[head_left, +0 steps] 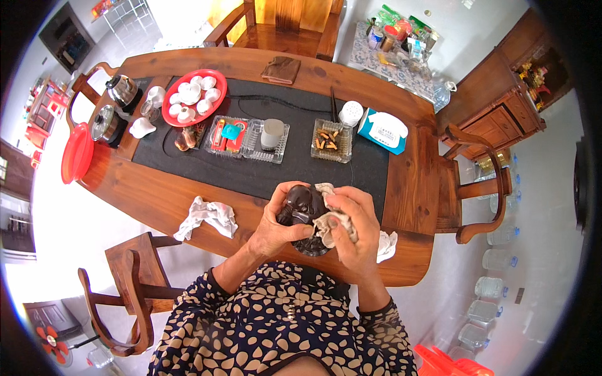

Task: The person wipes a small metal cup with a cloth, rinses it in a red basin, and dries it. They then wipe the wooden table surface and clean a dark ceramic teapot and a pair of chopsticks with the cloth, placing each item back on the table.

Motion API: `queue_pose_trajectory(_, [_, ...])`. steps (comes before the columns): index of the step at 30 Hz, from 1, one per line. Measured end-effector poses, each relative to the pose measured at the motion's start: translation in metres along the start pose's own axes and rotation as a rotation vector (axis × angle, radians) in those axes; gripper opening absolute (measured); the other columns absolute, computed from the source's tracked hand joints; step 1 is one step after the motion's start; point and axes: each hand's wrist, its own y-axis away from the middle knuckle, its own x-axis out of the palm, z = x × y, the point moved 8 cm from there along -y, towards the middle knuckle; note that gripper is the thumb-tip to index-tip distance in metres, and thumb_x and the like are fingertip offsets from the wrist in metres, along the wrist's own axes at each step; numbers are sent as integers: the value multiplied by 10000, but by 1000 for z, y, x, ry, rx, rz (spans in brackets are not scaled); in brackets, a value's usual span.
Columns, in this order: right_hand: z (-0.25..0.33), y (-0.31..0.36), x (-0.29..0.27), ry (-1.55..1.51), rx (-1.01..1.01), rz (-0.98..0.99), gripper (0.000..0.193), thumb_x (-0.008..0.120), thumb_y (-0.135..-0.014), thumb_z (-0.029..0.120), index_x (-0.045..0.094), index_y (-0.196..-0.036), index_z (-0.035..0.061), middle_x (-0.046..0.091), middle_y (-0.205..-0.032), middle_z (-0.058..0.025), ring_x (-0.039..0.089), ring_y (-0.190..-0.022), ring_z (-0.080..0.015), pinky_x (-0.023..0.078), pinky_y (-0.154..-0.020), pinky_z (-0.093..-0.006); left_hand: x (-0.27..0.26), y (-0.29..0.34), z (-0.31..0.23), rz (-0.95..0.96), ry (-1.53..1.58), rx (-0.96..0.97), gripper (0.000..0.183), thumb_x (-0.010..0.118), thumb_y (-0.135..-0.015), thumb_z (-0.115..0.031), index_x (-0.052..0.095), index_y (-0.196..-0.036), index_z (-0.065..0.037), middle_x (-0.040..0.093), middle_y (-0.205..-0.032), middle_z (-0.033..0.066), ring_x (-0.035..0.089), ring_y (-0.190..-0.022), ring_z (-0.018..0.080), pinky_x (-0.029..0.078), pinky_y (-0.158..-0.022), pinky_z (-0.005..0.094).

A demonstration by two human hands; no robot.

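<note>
A dark, glossy figurine (303, 203) is held up in front of me, over the near edge of the wooden table. My left hand (278, 220) wraps round its left side, thumb across its front. My right hand (355, 229) is closed on a beige cloth (332, 227), which is bunched against the figurine's right side. Part of the figurine is hidden behind my fingers and the cloth. To the left on the table lies a crumpled white cloth (210, 218). Another white cloth or tissue (386, 245) lies beside my right wrist.
On the table's dark mat (188, 160) stand a red tray (221, 80) of white cups, a clear box (246, 139) and an ashtray (331, 152) with cigarette butts. A tissue box (382, 131) is at right, kettles (123, 89) far left. Wooden chairs (135, 282) flank the table.
</note>
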Motion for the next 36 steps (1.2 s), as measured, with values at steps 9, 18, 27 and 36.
queue_pose_trajectory(9, [-57, 10, 16, -682, 489, -219, 376, 445, -1007, 224, 469, -1267, -46, 587, -1167, -131, 576, -1032, -146, 476, -892, -274, -2, 0, 8, -114, 156, -1, 724, 800, -672, -9, 429, -1285, -118, 551, -1152, 29, 558, -1051, 152, 469, -939, 319])
queue_pose_trajectory(18, [-40, 53, 52, -629, 511, -120, 579, 442, -1007, 302, 254, -1403, -75, 521, -1218, -135, 531, -1095, -165, 433, -944, -283, -7, -15, -4, -305, 292, 148, 576, 719, -774, 2, 439, -1252, -158, 553, -1132, 57, 592, -996, 197, 530, -881, 364])
queue_pose_trajectory(27, [-40, 33, 34, -594, 362, -255, 540, 430, -1009, 278, 276, -1397, -65, 515, -1240, -134, 543, -1091, -144, 465, -900, -253, 0, -15, -2, -224, 277, 112, 633, 714, -783, 8, 413, -1308, -181, 501, -1200, 24, 516, -1106, 177, 463, -963, 347])
queue_pose_trajectory(36, [-42, 16, 31, -917, 459, -252, 438, 427, -1010, 212, 362, -1347, -60, 542, -1239, -140, 582, -1084, -164, 498, -924, -291, 0, -12, -7, -195, 203, 104, 660, 731, -766, 1, 397, -1305, -182, 487, -1197, 12, 497, -1118, 164, 437, -985, 339])
